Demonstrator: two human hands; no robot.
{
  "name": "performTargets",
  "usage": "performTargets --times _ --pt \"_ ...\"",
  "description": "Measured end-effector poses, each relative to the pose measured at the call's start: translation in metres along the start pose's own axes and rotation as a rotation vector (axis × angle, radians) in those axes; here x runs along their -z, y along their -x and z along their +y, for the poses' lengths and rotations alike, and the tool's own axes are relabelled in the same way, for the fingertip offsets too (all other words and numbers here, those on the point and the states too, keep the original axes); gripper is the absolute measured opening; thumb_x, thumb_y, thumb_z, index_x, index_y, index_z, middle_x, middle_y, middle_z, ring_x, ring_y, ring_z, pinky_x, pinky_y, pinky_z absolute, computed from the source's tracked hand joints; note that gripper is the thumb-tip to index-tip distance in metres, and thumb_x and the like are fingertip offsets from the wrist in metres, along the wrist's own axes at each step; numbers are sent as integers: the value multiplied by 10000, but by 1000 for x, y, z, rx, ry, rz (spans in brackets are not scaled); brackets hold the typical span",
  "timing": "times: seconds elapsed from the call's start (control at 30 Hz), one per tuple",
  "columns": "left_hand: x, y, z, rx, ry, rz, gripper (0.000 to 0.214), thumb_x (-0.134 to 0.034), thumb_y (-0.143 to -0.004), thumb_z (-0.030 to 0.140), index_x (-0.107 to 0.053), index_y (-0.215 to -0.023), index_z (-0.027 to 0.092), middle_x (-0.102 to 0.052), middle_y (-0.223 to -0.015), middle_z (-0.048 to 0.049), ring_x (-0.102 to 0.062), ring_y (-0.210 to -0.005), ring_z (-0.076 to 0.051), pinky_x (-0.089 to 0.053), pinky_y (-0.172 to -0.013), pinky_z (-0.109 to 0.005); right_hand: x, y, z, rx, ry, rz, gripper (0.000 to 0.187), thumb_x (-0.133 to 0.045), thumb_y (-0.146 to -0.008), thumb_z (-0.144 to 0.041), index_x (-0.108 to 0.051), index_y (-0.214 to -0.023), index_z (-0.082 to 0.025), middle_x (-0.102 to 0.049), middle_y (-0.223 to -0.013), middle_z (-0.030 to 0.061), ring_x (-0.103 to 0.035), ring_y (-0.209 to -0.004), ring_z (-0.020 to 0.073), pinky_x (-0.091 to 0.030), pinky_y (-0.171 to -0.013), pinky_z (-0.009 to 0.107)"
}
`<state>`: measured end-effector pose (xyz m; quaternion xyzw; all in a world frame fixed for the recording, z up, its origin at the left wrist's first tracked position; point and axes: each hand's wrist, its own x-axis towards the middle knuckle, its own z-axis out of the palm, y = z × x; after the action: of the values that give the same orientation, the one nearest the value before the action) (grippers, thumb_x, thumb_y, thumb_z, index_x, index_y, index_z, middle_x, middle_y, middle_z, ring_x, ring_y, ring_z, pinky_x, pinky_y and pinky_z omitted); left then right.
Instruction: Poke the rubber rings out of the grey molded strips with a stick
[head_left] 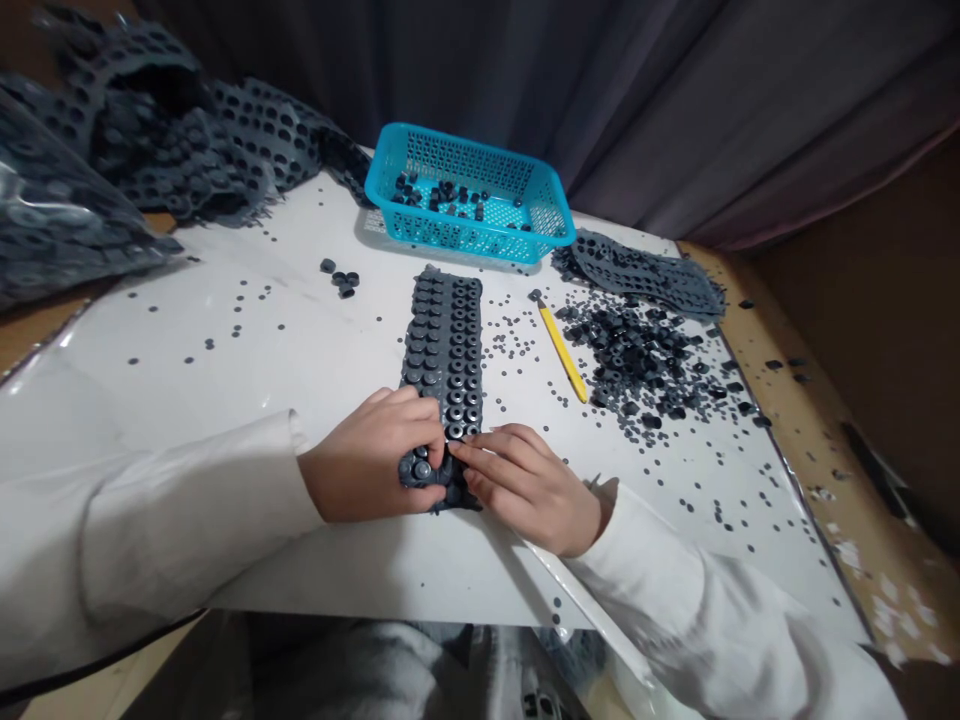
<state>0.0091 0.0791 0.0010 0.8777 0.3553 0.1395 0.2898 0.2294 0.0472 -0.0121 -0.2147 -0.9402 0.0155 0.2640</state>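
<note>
A dark grey rubber sheet [448, 340] with rows of round moulded parts lies lengthwise before me on the white table. My left hand [382, 455] is closed on its near end, thumb along the bottom edge and fingers curled over the left side. From the right, my right hand [529, 485] has its fingertips together on the sheet's right side, close to the left fingers. The near end looks bent up between both hands. Any small piece under the right fingertips is hidden.
A blue basket [472, 243] with loose black parts stands behind the sheet. To the right are a yellow stick-like tool [562, 352], a pile of black rubber pieces [645, 360] and a folded sheet [652, 275]. Perforated sheets [262, 125] and a clear bag [67, 210] lie left.
</note>
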Motion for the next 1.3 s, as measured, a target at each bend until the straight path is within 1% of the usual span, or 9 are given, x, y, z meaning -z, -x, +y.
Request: performTargets --times 0.3,0.4,0.57,0.63,0.7,0.8,0.9,1.07,1.3 --pt "1 0 2 23 27 -21 141 -711 -656 237 -582 -698 201 -558 -771 11 -486 -790 -186 -328 -737 -321 -1 2 1 -106 -1 20 143 -470 -925 -90 -605 -966 -111 -661 -1154 187 -574 -1118 254 -554 -867 417" --pt "1 0 2 11 22 -8 145 -717 -656 236 -583 -700 203 -558 -768 14 -489 -787 -182 -332 -737 -314 0 1 7 -181 -72 61 153 -460 -934 -113 -601 -983 -148 -662 -1166 151 -586 -1120 237 -567 -875 411" --pt "0 3 -3 -48 21 30 135 -706 -693 266 -587 -718 206 -569 -790 9 -489 -783 -172 -335 -739 -307 6 1 12 -630 -188 350 83 -536 -907 -174 -579 -964 -216 -676 -1140 113 -602 -1114 234 -527 -923 459" --pt "1 4 -5 -101 31 38 116 -690 -726 275 -598 -734 204 -578 -801 2 -487 -781 -169 -328 -742 -313 10 1 9 -720 -239 413 59 -569 -892 -200 -576 -947 -219 -664 -1166 126 -589 -1140 250 -486 -964 492" --pt "1 6 -6 -164 41 49 101 -682 -744 282 -613 -732 208 -579 -792 -3 -480 -768 -169 -316 -735 -318 13 1 4 -672 -377 357 27 -585 -884 -215 -575 -910 -219 -674 -1149 121 -595 -1125 249 -494 -946 484" --pt "1 8 -6 -226 43 50 82 -672 -754 274 -629 -712 218 -572 -750 2 -470 -744 -166 -304 -736 -325 15 1 -4 -430 -591 139 31 -599 -880 -231 -581 -879 -205 -709 -1071 111 -611 -1057 226 -536 -877 422" --pt "1 9 -7 -309 26 0 74 -625 -800 243 -643 -728 238 -581 -719 12 -463 -710 -155 -300 -733 -329 14 0 -7 -270 -631 14 25 -602 -876 -206 -595 -878 -182 -724 -1038 112 -597 -1036 209 -532 -869 377" --pt "-1 9 -11 -443 -28 -77 113 -575 -846 229 -672 -818 281 -567 -683 10 -441 -667 -160 -289 -687 -343 13 0 -3 -189 -603 7 41 -572 -887 -214 -594 -886 -179 -730 -1020 110 -605 -1007 201 -515 -863 372" --pt "2 8 -10 -472 -114 -109 140 -583 -848 237 -691 -899 310 -508 -669 5 -423 -662 -170 -281 -659 -344 11 3 0 -63 -406 -17 74 -558 -914 -227 -602 -893 -172 -734 -1032 98 -613 -1010 185 -503 -845 358"
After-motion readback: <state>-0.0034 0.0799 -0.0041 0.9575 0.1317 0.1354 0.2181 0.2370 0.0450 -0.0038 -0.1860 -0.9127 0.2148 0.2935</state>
